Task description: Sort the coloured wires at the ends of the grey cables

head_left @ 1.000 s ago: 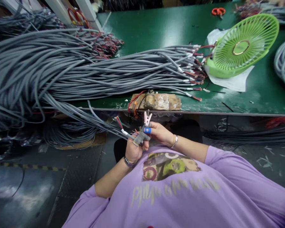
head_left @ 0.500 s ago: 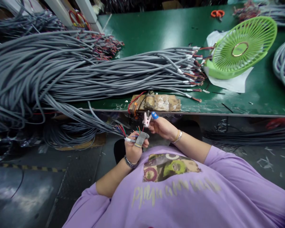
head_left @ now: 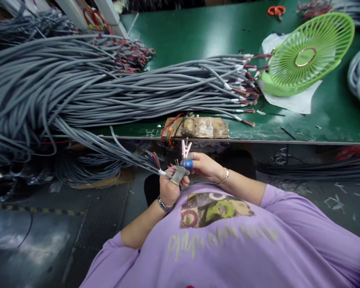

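My left hand (head_left: 169, 192) is closed around the end of a grey cable (head_left: 144, 162) with a white sleeve. Thin coloured wires (head_left: 176, 163) fan out beyond its thumb, which wears a grey cover (head_left: 179, 175). Close against it, my right hand (head_left: 206, 166) pinches thumb and forefinger together beside the wire tips. Blue tape (head_left: 187, 164) wraps the right thumb; what lies between these fingertips is too small to make out. Just above them, a pink clip (head_left: 185, 148) stands at the table's edge, below a wooden block (head_left: 214, 127) with a metal piece and red wires.
A thick bundle of grey cables (head_left: 132, 94) with stripped ends lies across the green table (head_left: 198, 32). A green fan (head_left: 309, 56) stands at the right on white paper (head_left: 303, 102). Orange-handled scissors (head_left: 276, 11) lie at the back. More cables (head_left: 90, 166) hang under the table.
My right hand has moved down and slightly left, from beside the pink clip to the wire tips. Its thumb has turned downward against the forefinger. My left hand keeps its hold.
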Demonstrator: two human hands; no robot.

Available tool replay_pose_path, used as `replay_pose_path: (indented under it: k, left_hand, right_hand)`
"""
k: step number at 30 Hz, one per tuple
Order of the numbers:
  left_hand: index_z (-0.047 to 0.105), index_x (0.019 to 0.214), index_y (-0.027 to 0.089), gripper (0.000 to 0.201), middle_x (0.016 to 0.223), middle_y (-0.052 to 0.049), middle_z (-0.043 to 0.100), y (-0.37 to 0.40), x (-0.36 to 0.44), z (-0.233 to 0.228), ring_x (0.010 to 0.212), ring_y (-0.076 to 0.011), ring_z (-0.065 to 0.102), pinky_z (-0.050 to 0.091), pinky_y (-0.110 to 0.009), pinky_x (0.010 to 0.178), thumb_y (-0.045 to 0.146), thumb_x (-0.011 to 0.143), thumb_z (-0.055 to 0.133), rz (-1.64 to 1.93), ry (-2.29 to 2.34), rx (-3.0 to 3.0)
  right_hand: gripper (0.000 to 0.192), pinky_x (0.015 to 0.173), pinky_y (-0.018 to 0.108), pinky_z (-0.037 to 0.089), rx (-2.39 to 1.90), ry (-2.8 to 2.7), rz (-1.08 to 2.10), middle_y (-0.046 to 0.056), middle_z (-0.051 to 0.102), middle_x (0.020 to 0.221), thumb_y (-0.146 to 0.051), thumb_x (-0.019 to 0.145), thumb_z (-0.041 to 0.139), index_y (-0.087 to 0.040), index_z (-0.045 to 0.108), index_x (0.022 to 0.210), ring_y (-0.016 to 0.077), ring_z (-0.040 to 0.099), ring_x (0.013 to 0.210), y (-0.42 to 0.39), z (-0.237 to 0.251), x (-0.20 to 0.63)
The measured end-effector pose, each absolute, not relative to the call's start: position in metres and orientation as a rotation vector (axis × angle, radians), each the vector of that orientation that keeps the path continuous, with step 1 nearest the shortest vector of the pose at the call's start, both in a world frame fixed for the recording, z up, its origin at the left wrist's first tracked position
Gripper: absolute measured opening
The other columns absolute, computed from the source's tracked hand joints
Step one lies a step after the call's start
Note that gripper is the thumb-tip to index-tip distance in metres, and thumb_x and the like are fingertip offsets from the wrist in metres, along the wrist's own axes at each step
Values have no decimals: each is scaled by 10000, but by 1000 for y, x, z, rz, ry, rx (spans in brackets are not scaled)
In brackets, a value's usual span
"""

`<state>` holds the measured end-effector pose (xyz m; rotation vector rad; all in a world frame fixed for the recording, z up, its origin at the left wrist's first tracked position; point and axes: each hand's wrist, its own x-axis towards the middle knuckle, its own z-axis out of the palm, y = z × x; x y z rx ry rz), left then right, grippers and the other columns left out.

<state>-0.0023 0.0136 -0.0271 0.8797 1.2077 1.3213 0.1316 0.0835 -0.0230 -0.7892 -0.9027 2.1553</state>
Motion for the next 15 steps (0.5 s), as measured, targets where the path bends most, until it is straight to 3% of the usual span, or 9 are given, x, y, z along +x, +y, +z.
replay_pose_path:
  k: [7, 15]
  left_hand:
    - [634, 562, 153, 384, 484, -12, 607, 13, -3, -28, 395, -81, 520, 376, -190, 395, 436, 820, 652, 1283, 1242, 886]
    - [650, 601, 150, 388, 492, -18, 616, 14, -2, -26, 392, -82, 530, 357, -184, 380, 470, 820, 630, 1360, 1271, 848]
  right_hand:
    - [400, 501, 207, 321, -773, -908, 2197, -13, 587, 591, -410, 565, 868, -121, 648, 731, 67, 460, 514, 81, -20, 133]
    - [343, 501, 224, 307, -833, -887, 2117, -14, 574, 603, -369, 565, 867, -131, 652, 687, 66, 421, 509, 78, -20, 131]
